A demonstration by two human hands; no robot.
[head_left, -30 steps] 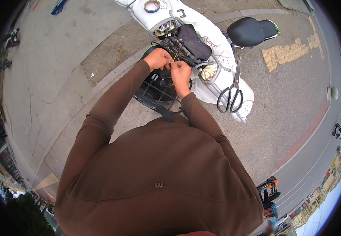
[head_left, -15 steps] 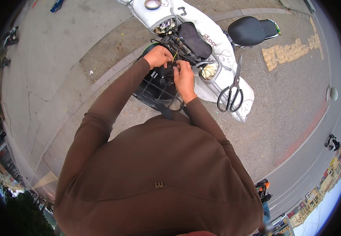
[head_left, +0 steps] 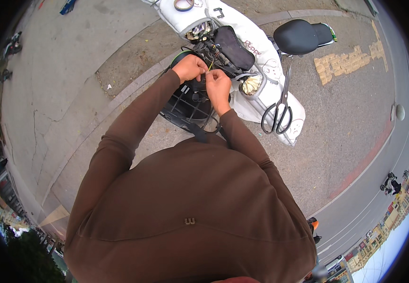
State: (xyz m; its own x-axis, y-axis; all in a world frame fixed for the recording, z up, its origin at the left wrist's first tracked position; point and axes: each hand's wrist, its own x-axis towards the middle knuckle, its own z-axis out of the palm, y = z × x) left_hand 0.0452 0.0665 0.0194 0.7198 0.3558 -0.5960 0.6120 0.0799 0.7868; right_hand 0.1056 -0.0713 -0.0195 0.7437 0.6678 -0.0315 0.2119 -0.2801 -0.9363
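My left hand is closed in a pinch at a thin yellow-green wire that comes from the exposed wiring of a scooter's front. My right hand meets it there, thumb and fingertips pinched at the same wire. The wire's end is hidden between the fingers. Beneath both hands lies a black scooter front basket. Just beyond them are dark wires and handlebar parts, beside a black pouch-like cover.
A white quilted scooter cover spreads behind the handlebar. Black-handled scissors rest on its right part, and a tape roll on its far left. The black seat stands beyond. On the road at right is a motorbike.
My right hand has shifted up and left, bringing its fingertips against the left hand's at the wire. My left hand has hardly moved. The motorbike on the road has moved slightly left and down.
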